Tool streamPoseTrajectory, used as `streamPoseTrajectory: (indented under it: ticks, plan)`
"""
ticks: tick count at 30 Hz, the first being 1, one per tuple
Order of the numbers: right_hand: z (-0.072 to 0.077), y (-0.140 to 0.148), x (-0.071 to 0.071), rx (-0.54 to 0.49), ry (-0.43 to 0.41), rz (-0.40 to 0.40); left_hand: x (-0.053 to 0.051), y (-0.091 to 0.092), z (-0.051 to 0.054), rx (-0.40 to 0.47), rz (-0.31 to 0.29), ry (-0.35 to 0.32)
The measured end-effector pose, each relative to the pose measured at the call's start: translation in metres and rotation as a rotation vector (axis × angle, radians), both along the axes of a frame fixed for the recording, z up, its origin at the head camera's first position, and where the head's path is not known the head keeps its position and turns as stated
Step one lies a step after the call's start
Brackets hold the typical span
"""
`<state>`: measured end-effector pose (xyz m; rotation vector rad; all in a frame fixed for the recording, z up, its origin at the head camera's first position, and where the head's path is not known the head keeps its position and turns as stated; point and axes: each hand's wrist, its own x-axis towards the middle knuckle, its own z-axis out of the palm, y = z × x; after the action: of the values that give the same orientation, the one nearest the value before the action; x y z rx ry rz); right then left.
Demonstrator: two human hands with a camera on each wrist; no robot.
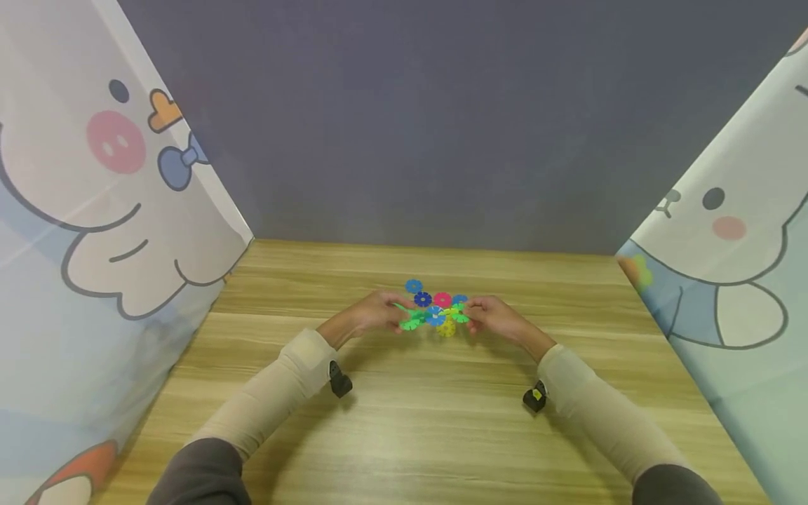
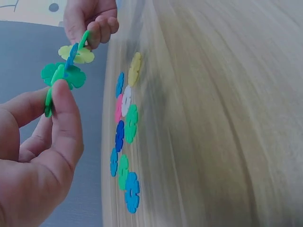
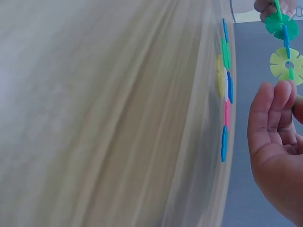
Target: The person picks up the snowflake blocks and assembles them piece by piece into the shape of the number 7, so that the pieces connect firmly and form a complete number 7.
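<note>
Chain of joined discs (image 2: 77, 78), held above the surface (image 1: 442, 407), its long axis running left to right; left hand (image 1: 375, 313) and right hand (image 1: 500, 318) each pinch 1 green end, fingers closed upon it, neither hand nearer.

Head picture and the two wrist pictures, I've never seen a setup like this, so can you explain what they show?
No machine is working here, just one person's left hand and right hand, both bare. The head picture comes from a camera worn on the head, looking forward and down. The other two come from cameras worn on the wrists, so each shows one hand up close, with the table looking tipped on its side.

Flat flower-like discs lie on the table, including yellow, pink and dark blue ones. Above it, the hands hold a chain of joined green, blue and yellow discs, each pinching a light green disc at one end.
</note>
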<state>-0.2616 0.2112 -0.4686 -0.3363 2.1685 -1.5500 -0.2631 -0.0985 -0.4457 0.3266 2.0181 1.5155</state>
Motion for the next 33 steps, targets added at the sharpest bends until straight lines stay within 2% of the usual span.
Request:
streamPoseTrajectory:
  ticks: [4,8,13,19,24,33]
  plan:
    - [0.003,-0.001,-0.002,-0.008,0.009,-0.001,0.002,-0.001,0.001,0.022,-0.055,-0.031]
    - [0.008,-0.003,-0.006,-0.017,-0.001,0.003,0.002,0.0,0.001,0.021,-0.077,-0.036]
    - [0.013,-0.006,-0.009,0.008,-0.017,0.013,0.0,0.007,-0.002,0.002,-0.042,-0.058]
    - [0.014,-0.013,-0.013,0.054,-0.004,0.053,-0.002,0.018,-0.005,-0.078,-0.015,-0.024]
    - [0.011,-0.019,-0.016,0.074,0.003,0.087,-0.003,0.025,-0.006,-0.069,-0.005,-0.053]
    - [0.015,-0.029,-0.015,0.074,-0.011,0.147,-0.001,0.034,-0.008,-0.09,-0.006,-0.027]
